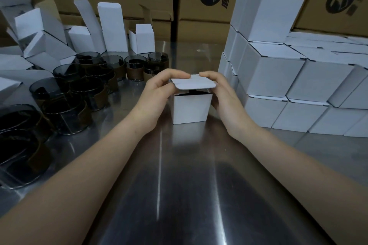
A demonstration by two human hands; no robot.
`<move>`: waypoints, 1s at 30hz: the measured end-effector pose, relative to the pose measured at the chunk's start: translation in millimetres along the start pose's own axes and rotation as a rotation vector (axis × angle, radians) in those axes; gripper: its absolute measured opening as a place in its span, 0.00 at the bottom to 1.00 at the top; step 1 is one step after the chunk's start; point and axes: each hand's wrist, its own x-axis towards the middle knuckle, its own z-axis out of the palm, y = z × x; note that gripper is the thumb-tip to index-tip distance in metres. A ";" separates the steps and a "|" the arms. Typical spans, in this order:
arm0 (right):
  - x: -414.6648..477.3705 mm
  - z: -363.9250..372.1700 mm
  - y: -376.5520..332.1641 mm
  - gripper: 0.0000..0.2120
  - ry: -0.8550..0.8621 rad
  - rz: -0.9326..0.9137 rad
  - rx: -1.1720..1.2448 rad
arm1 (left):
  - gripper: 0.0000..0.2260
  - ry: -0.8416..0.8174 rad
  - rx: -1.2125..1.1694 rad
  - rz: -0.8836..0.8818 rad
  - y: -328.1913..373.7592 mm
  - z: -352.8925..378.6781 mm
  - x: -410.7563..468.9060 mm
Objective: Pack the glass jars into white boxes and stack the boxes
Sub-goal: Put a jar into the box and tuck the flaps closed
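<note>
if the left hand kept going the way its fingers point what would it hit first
Probably the right hand. The left hand points rightward along the far edge of the lid flap, where the two hands' fingertips nearly meet.

The left forearm (89,165) and right forearm (288,157) are seen bare along their whole visible length, up to the frame edge. The left hand (157,95) and right hand (225,99) are likewise uncovered. Nails cannot be made out.

Left grip (159,95) and right grip (223,95) face each other, fingers curled, fingertips nearly touching.
</note>
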 end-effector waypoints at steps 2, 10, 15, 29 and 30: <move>0.3 -1.0 1.9 0.13 -0.014 0.022 0.039 | 0.10 -0.010 -0.017 -0.009 -1.0 -0.4 -0.8; -4.7 -10.1 6.4 0.19 -0.142 0.014 0.092 | 0.12 -0.088 -0.141 -0.039 -6.6 -5.0 1.0; -7.2 -17.2 5.9 0.24 -0.234 0.001 0.126 | 0.13 -0.123 0.243 0.086 -7.4 -11.3 1.7; -7.4 -10.7 3.4 0.15 -0.103 -0.066 0.097 | 0.12 0.022 0.337 0.236 -8.3 -8.9 -4.0; -7.8 -9.9 2.7 0.14 -0.095 -0.074 0.099 | 0.11 0.027 0.338 0.243 -8.4 -8.5 -3.9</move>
